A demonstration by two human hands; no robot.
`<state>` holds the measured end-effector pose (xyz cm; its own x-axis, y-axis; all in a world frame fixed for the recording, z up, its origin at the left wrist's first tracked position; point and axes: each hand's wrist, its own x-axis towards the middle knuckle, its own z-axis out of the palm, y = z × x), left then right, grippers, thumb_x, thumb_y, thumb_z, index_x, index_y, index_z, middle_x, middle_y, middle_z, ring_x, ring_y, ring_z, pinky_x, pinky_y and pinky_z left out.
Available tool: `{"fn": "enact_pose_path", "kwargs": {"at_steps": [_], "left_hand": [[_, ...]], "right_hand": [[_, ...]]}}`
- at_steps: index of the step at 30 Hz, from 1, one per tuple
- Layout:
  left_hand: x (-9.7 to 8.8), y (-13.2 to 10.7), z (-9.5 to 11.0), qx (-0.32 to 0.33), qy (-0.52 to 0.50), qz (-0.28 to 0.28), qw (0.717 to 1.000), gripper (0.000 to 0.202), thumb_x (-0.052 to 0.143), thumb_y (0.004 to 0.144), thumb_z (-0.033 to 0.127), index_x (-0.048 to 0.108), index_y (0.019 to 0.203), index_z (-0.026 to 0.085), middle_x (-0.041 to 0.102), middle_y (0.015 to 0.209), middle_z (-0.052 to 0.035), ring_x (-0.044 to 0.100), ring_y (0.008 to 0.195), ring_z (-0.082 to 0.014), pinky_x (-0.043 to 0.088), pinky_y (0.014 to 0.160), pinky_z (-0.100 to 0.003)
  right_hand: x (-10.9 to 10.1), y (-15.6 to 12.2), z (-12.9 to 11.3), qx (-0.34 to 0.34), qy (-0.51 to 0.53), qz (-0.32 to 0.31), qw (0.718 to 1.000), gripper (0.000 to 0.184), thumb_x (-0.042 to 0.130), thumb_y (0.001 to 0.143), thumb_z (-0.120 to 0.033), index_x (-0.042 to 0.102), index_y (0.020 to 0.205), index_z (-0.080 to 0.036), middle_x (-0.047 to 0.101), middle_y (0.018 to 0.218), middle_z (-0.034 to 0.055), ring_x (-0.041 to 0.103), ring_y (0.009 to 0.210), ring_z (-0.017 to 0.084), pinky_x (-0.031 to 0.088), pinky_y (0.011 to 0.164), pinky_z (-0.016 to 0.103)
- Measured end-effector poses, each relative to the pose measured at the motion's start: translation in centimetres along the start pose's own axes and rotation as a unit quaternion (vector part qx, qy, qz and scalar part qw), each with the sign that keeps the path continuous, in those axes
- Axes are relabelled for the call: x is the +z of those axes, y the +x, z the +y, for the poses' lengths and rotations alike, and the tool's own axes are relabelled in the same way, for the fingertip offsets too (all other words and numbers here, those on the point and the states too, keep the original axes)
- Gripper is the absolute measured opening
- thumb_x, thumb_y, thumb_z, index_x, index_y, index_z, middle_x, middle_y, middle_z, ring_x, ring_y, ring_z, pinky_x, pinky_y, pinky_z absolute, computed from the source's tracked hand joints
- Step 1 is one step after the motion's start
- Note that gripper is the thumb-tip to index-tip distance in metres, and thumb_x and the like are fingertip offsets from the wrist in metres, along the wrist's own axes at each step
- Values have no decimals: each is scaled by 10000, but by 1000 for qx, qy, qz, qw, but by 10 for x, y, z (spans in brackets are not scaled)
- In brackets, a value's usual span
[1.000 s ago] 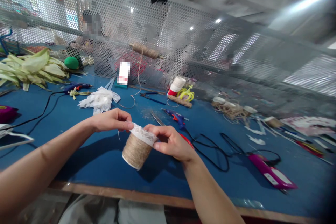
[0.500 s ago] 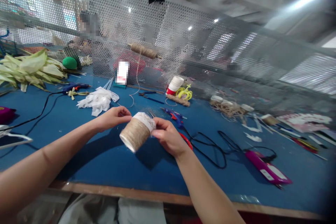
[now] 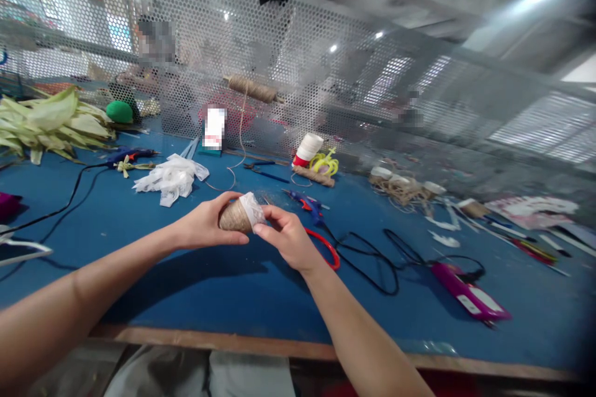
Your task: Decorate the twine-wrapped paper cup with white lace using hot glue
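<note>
A twine-wrapped cup (image 3: 233,218) with a white lace band (image 3: 252,208) round one end is held tilted above the blue table. My left hand (image 3: 201,223) is closed round the twine-covered part, thumb below and fingers above. At the lace end, my right hand (image 3: 289,239) pinches the band between thumb and fingers. A red loop handle (image 3: 334,255) shows beside my right wrist; the rest of that tool is mostly hidden. Behind my right hand lies a blue glue gun (image 3: 311,206) with an orange trigger. White lace strips (image 3: 171,177) lie in a heap beyond my left hand.
Pliers (image 3: 266,172), a white spool (image 3: 309,147) and yellow ribbon (image 3: 325,163) lie further back. At the right are a black cord (image 3: 367,242) and a purple power box (image 3: 469,293). Corn husks (image 3: 51,121) are piled at the left. A perforated metal screen (image 3: 298,68) stands behind the table.
My left hand has moved from the cup's lace edge to close round its twine-covered side. The cup has turned more sideways and risen slightly; my right hand still pinches the lace end.
</note>
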<state>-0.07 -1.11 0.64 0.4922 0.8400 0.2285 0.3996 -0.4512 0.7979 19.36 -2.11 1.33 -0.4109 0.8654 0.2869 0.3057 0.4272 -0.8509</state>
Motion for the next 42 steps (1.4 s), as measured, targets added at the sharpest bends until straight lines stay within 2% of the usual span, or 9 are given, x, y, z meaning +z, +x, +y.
{"fn": "enact_pose_path", "kwargs": {"at_steps": [3,6,8,9,12,14,16,27,42], "left_hand": [[2,0,0,-8,21,21,1000,696,640,634,433,375,1214,155,576,1080,-97,559,936,-232,443,811,-357],[1,1,2,-1,55,56,997,678,636,642,395,375,1215,144,561,1113,-110,555,961,-238,442,819,-354],[0,1,1,12,87,76,993,664,633,645,379,384,1209,134,547,1139,-125,543,992,-251,433,838,-364],[0,2,0,18,102,82,991,659,631,647,376,387,1207,130,541,1147,-132,536,1007,-257,429,848,-371],[1,2,-3,30,130,90,987,656,627,651,382,391,1209,131,534,1158,-140,521,1041,-270,418,872,-386],[3,2,-6,32,141,92,985,659,627,652,386,388,1214,138,528,1163,-142,518,1049,-274,416,879,-391],[3,2,-6,30,155,92,983,660,623,656,389,385,1220,142,518,1168,-147,517,1052,-279,416,883,-396],[6,-2,-5,48,219,84,971,624,593,684,339,361,1235,158,524,1095,-126,537,1007,-266,449,824,-383],[11,-5,-2,74,326,74,939,564,545,727,302,343,1242,196,511,1059,-104,535,982,-246,477,780,-351]], "right_hand": [[0,1,-1,-2,-14,-11,1000,176,569,722,-249,582,884,-181,618,850,22,561,819,166,425,792,318],[-2,1,-3,-19,6,92,996,292,598,701,-252,544,982,-193,591,929,42,552,861,159,438,779,303],[-4,-1,-6,-27,26,166,985,239,573,722,-254,554,952,-194,567,783,12,543,715,123,446,664,261],[-5,-3,-8,-25,34,169,985,181,550,742,-257,570,908,-188,532,675,-12,512,609,103,428,584,240],[-6,-7,-14,10,40,50,998,155,506,780,-266,606,837,-161,414,481,-63,382,420,64,325,434,211],[-5,-9,-17,39,28,-28,998,198,514,778,-258,599,920,-149,401,455,-77,366,400,58,302,417,203],[-3,-8,-19,57,19,-54,997,256,523,773,-249,566,1002,-142,401,452,-86,377,405,57,304,417,195],[-5,-7,-21,98,92,-93,986,296,526,773,-241,519,1051,-141,436,478,-88,344,382,34,279,384,169],[-8,-6,-20,91,93,-60,990,257,531,783,-240,522,1022,-146,422,469,-91,342,373,31,266,364,155]]}}
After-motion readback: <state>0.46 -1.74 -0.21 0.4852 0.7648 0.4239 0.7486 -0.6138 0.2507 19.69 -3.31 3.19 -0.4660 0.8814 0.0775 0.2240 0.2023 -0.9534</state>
